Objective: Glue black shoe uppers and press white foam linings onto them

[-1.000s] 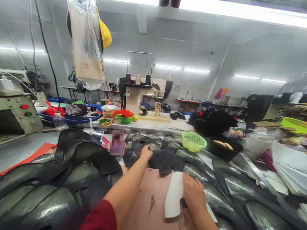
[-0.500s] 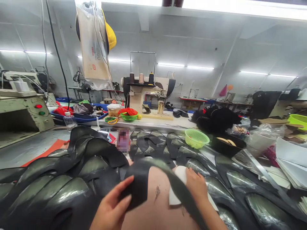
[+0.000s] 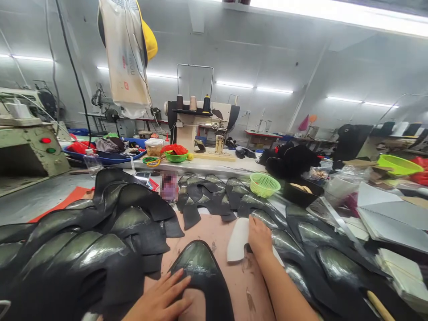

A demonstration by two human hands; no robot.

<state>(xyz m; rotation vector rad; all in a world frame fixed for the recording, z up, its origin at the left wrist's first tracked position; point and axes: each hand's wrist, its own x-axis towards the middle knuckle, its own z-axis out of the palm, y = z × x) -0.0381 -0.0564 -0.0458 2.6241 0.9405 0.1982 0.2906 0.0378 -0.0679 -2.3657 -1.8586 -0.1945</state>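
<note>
A black shoe upper (image 3: 199,256) with a glossy toe and a U-shaped cut-out lies flat on the pinkish work board (image 3: 214,227). My left hand (image 3: 165,294) rests on its left side, fingers spread. To the right, my right hand (image 3: 261,236) is closed at the edge of a smooth white curved piece (image 3: 238,240); its thumb is hidden. Another white edge shows beyond the right wrist. A small dark thing, too hidden to name, pokes out beneath this hand.
Overlapping black uppers (image 3: 90,249) cover the left side, and more uppers (image 3: 307,258) lie to the right. A green basket (image 3: 265,185) stands beyond the board. Behind is a sewing machine (image 3: 200,122). White sheets (image 3: 391,218) and a wooden handle (image 3: 379,305) are at right.
The black upper, raised and curved in my left hand before, now lies flat on the board with that hand spread on it. My right hand and the white piece appear slightly farther left.
</note>
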